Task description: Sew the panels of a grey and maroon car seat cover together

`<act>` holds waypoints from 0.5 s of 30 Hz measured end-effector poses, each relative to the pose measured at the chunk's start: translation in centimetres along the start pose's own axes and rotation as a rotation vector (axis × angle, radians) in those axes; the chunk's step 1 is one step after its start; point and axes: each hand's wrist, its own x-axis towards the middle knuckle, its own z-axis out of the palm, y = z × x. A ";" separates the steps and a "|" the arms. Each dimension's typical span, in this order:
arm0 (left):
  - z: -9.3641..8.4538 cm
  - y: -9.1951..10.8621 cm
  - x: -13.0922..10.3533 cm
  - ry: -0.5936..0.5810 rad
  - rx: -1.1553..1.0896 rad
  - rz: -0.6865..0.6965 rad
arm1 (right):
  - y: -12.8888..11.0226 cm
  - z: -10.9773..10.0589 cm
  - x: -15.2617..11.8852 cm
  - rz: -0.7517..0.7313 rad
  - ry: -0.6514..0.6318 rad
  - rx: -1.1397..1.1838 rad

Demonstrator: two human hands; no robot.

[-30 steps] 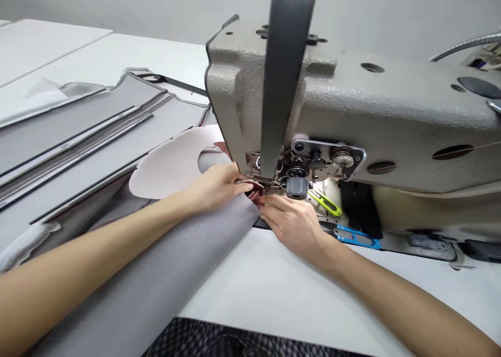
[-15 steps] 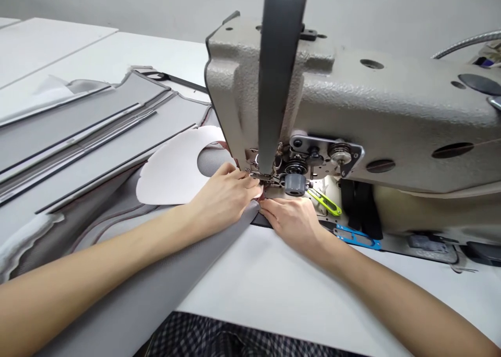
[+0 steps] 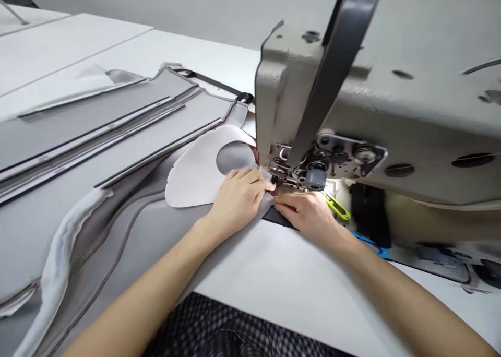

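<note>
A large grey fabric cover (image 3: 129,237) with sewn seams lies across the table and runs up to the needle area of a sewing machine (image 3: 297,85). My left hand (image 3: 240,198) is closed on the fabric's edge just in front of the presser foot, its fingers bent. A white rounded panel (image 3: 191,179) with a round opening lies under and beyond that hand. Close by on the right, my right hand (image 3: 309,211) pinches the same edge with thumb and fingers. The exact layers between the fingertips are partly hidden.
Yellow-green thread snips (image 3: 337,206) lie under the machine arm, with a blue-handled tool (image 3: 371,244) partly behind my right forearm. A dark upright bar (image 3: 340,59) crosses in front of the machine head. The white table (image 3: 250,273) ends at my lap.
The view has shifted, so the machine and both hands appear further right. More of the cover's left part shows. Both hands keep hold of the fabric beside the presser foot.
</note>
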 end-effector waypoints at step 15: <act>-0.3 -1.7 1.1 -0.006 0.193 0.465 | -0.9 1.3 0.0 0.077 -0.023 -0.218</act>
